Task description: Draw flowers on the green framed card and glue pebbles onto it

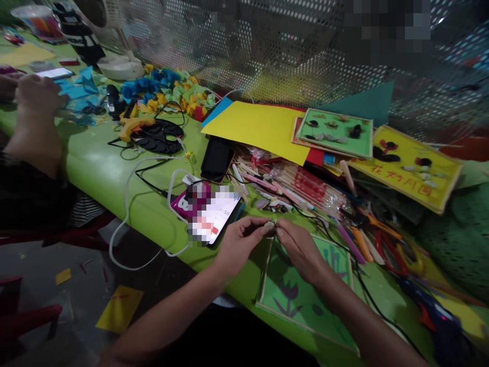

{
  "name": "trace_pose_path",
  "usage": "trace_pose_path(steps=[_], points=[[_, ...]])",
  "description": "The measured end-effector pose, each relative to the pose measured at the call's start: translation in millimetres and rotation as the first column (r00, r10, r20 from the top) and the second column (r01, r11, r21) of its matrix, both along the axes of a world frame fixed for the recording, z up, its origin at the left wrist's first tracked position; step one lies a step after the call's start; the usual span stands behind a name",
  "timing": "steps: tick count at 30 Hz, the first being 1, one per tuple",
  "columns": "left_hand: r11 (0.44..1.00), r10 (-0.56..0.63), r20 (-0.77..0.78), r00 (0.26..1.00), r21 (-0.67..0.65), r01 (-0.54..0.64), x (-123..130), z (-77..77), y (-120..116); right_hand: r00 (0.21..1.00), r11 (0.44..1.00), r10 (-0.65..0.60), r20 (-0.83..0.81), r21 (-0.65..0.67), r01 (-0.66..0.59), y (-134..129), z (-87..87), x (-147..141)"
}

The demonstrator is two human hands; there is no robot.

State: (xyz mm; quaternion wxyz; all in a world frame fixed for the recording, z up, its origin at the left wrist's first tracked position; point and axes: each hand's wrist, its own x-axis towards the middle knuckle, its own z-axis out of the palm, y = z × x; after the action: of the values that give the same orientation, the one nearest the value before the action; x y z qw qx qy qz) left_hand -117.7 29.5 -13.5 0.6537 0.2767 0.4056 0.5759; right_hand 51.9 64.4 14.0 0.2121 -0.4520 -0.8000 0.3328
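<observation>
My left hand (239,244) and my right hand (300,250) meet over the green table, both with fingers pinched together. Between their fingertips is a small greyish pebble (269,226), partly covered by the fingers. Beneath my right hand and forearm lies a green picture board (305,329) in a thin wooden frame, with a purple tulip (287,293) and other purple shapes on it. Just beyond the fingertips, small stones (280,208) sit in a loose group. A phone with a lit screen (219,216) rests left of my left hand.
Behind are wooden sticks and markers (305,183), yellow card (252,127) and pebble-decorated boards (336,133). Pliers (385,252) and a blue glue gun (435,321) lie right, a yellow glue gun (133,127) left. Cables cross the table. Another person's hand (36,94) is far left.
</observation>
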Motion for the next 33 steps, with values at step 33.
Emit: trace_pose_path(steps=[33], points=[[1.0, -0.007, 0.246, 0.969, -0.026, 0.013, -1, -4.6, 5, 0.754, 0.748, 0.651, 0.082, 0.094, -0.657, -75, 46.6, -37]])
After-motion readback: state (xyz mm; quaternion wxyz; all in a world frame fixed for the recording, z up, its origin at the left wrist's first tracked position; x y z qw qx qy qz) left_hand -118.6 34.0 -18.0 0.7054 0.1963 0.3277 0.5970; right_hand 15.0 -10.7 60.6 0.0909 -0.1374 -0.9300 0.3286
